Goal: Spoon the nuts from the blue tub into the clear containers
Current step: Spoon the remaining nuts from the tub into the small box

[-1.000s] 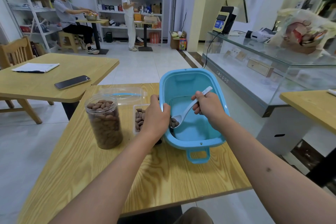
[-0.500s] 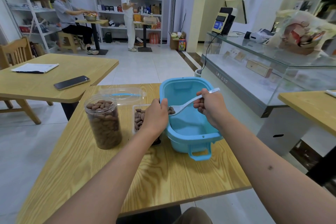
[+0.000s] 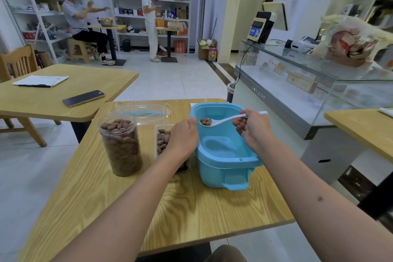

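Blue tub (image 3: 223, 155), mid-frame on the wooden worktop (image 3: 191, 208), now sits flatter than a second ago, when it was tipped up. The white spoon (image 3: 221, 121) has risen out of its bottom and holds a few nuts (image 3: 205, 121) level above the rim. The right hand (image 3: 253, 128) is closed around the spoon's handle; the left hand (image 3: 184, 136) clasps the tub's left rim. The load looks ready to go left to the low clear box (image 3: 162, 139), partly filled; the tall jar (image 3: 121, 144) already looks full. The tub looks nearly empty.
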